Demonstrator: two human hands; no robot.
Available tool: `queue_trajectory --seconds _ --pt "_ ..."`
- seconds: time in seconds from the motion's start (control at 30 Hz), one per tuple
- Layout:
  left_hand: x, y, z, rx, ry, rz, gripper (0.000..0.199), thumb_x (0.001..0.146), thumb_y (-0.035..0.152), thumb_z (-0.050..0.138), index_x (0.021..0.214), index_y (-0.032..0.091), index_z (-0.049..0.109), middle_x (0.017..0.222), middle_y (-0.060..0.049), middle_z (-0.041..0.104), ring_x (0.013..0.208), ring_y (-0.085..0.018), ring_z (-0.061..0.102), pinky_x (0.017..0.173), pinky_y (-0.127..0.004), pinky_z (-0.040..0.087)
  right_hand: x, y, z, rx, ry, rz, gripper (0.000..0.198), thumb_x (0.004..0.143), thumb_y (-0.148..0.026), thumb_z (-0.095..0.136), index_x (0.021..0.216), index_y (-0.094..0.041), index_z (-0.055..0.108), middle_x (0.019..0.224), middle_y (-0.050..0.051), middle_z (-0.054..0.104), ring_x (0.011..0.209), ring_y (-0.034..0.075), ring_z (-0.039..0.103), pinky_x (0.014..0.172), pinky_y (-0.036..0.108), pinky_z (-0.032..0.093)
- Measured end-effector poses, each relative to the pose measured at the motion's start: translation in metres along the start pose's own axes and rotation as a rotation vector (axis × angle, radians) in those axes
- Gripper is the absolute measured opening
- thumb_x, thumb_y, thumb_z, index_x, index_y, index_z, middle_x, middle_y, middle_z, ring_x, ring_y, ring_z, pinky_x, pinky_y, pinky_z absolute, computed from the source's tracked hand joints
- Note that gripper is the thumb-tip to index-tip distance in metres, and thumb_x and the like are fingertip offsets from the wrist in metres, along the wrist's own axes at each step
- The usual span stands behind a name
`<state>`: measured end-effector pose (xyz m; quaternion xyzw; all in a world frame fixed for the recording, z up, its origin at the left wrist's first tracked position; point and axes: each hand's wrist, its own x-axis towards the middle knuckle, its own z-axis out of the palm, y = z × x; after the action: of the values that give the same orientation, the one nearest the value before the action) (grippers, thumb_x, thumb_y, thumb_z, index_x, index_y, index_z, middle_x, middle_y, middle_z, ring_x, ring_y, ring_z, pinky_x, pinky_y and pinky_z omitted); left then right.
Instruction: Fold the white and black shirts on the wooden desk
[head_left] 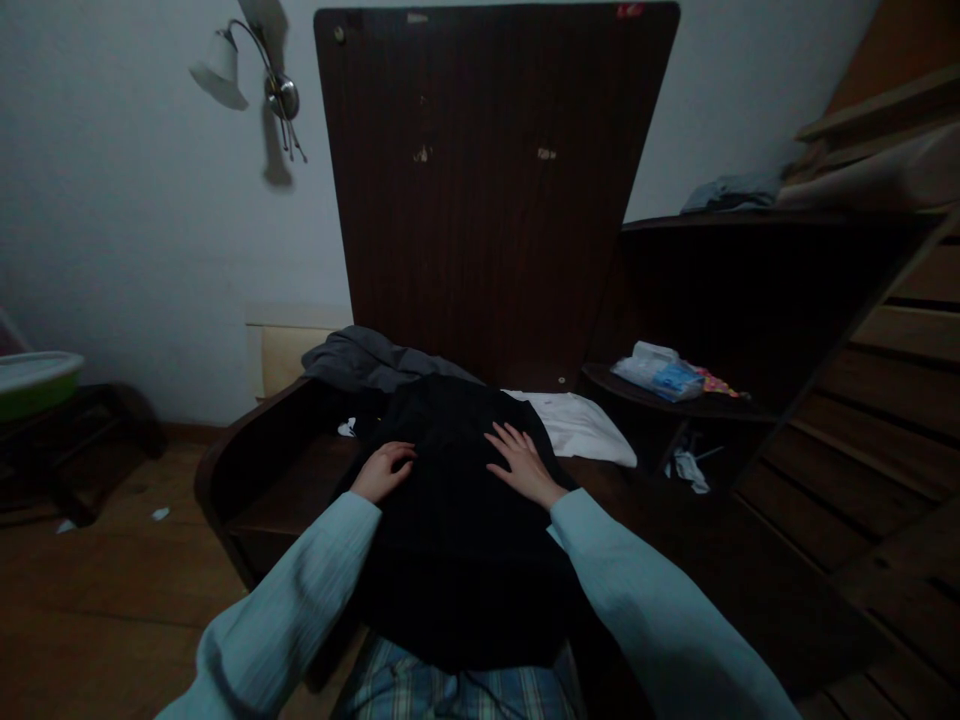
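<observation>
A black garment lies spread from my lap onto the dark wooden bench; its exact kind is hard to tell in the dim light. On its left part rests my left hand, fingers together and slightly bent, holding nothing that I can see. My right hand lies flat on the right part of the garment, fingers spread. Behind the black garment a grey cloth is heaped over the bench's left end. A folded white cloth sits to the right, partly under the black garment.
A tall dark wooden panel stands against the wall behind the bench. At right, a corner shelf carries a plastic packet. A wall lamp hangs upper left. A green basin stands on a low dark stand at far left.
</observation>
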<state>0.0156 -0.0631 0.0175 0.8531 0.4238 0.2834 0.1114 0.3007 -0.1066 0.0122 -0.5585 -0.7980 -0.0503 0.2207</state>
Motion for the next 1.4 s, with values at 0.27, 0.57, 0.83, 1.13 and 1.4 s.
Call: queue_trajectory --seconds 0.27,0.57,0.83,1.13,1.4 --pt "0.0 0.001 0.001 0.007 0.022 0.023 0.024 0.078 0.029 0.042 0.083 0.019 0.063 0.102 -0.007 0.063 0.099 -0.019 0.054 0.091 -0.035 0.04 0.0 -0.002 0.003 0.004 -0.102 -0.003 0.038 0.084 -0.038 0.04 0.118 -0.022 0.05 0.133 0.006 0.041 0.127 0.024 0.025 0.102 0.051 0.016" --pt "-0.006 -0.002 -0.013 0.23 0.435 -0.565 0.03 0.077 0.033 0.045 0.098 0.015 0.054 0.104 -0.013 0.059 0.098 -0.027 0.054 0.082 -0.039 0.043 0.0 -0.005 -0.003 0.255 0.058 0.066 0.024 0.084 -0.027 0.041 0.098 -0.019 0.059 0.091 0.005 0.062 0.087 0.015 0.056 0.081 0.029 0.042" --pt "-0.005 -0.004 -0.01 0.211 0.239 -0.706 0.039 0.073 0.048 0.051 0.098 0.019 0.05 0.089 -0.011 0.065 0.083 -0.026 0.062 0.063 -0.031 0.047 -0.001 -0.009 -0.004 0.224 0.006 0.089 0.026 0.083 -0.028 0.041 0.102 -0.021 0.058 0.09 0.004 0.062 0.085 0.014 0.056 0.079 0.027 0.042" --pt "-0.005 -0.003 -0.007 0.227 0.203 -0.645 0.035 0.077 0.04 0.048 0.105 0.02 0.049 0.094 -0.011 0.066 0.086 -0.025 0.062 0.064 -0.03 0.047 0.037 -0.029 -0.021 0.09 -0.178 0.177 0.023 0.08 -0.027 0.044 0.09 -0.022 0.064 0.089 0.004 0.066 0.085 0.018 0.06 0.074 0.028 0.044" --pt "0.003 -0.004 -0.018 -0.003 0.195 -0.59 0.033 0.076 0.032 0.049 0.104 0.016 0.053 0.1 -0.009 0.064 0.091 -0.021 0.061 0.075 -0.028 0.048 0.063 -0.077 0.026 0.427 -0.11 -0.021 0.029 0.081 -0.021 0.045 0.108 -0.023 0.056 0.11 0.002 0.06 0.103 0.015 0.053 0.09 0.03 0.039"
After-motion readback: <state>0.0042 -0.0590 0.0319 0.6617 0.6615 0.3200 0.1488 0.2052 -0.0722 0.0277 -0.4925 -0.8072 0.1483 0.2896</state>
